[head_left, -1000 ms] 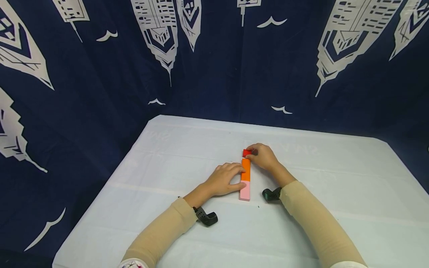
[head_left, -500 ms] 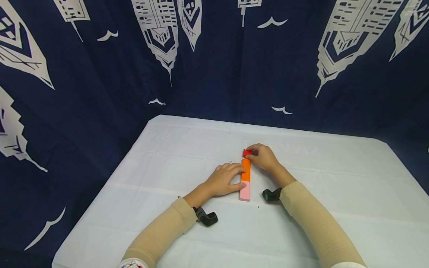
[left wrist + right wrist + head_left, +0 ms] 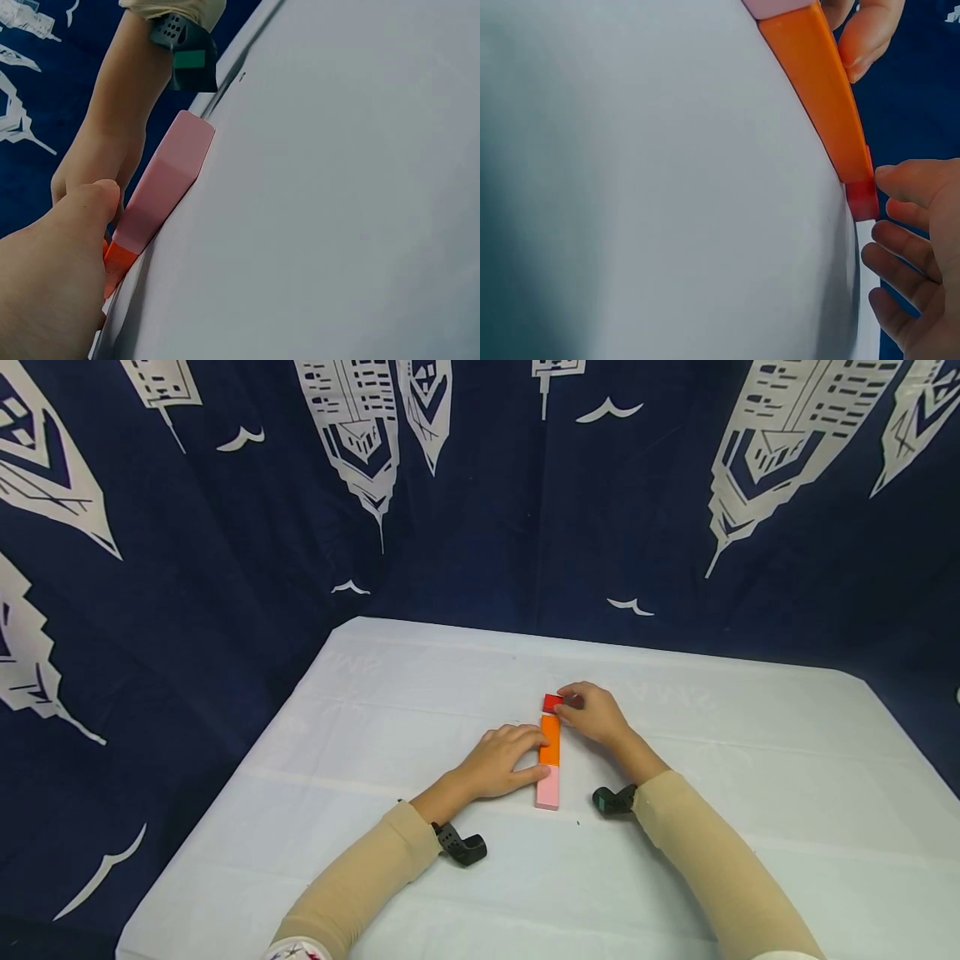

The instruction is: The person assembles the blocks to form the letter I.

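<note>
An orange block point(image 3: 551, 741) and a pink block point(image 3: 547, 789) lie end to end in a row on the white table. Beyond the orange block's far end sits a small red block point(image 3: 552, 703), with a narrow gap showing in the head view. My left hand point(image 3: 498, 762) rests against the row, fingertips on the orange block and thumb at the pink one. My right hand point(image 3: 596, 714) is at the red block's right side, thumb and index finger beside it. In the right wrist view, that hand's fingers are loosely bent and the thumb tip is close to the red block point(image 3: 862, 200).
The white-covered table point(image 3: 420, 685) reaches out around the row. Behind it hangs a dark blue cloth point(image 3: 480, 527) with white building prints. Black wrist cameras point(image 3: 463, 847) sit on both wrists near the table.
My right hand has drawn slightly to the right, its fingertips now less over the red block. The left hand and the blocks stay about where they were.
</note>
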### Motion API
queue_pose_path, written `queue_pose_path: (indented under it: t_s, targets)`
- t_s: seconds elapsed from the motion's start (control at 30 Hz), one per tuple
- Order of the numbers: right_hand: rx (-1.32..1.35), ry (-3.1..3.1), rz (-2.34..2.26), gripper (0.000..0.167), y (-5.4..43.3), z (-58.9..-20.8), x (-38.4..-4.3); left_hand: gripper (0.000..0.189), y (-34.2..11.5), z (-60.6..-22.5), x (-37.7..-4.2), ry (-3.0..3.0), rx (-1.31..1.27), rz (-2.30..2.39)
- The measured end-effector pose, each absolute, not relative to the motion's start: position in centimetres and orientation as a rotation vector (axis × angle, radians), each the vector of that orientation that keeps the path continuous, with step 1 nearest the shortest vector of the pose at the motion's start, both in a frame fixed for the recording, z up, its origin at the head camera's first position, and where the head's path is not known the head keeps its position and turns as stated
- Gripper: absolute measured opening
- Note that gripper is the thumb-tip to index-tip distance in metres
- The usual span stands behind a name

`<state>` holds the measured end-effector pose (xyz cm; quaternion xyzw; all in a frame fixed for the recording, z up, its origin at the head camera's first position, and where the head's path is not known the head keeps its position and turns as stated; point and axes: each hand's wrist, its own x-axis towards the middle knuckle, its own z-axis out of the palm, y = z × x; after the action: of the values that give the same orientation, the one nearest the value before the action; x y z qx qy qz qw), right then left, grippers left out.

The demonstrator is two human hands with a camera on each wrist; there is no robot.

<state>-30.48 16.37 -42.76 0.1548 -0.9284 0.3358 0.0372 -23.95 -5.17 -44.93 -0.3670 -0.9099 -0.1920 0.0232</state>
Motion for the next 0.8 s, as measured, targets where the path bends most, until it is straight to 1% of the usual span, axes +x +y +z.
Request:
queue_pose_path:
  t_s: [0.23,0.57,0.8]
  targets:
    - [0.423,-2.825,1.053,0.031,17.4,-42.7,-29.4,0.05,-5.0,-44.9,-23.8,-2.827,-1.133,-0.59]
    - [0.425,-2.628,1.146,0.023,19.3,-42.8,-27.2,0.051,-5.0,-45.0,-23.8,-2.828,-1.139,-0.594]
    - [0.443,-2.569,1.172,0.022,20.0,-42.9,-26.1,0.051,-5.1,-45.2,-23.9,-2.822,-1.128,-0.606]
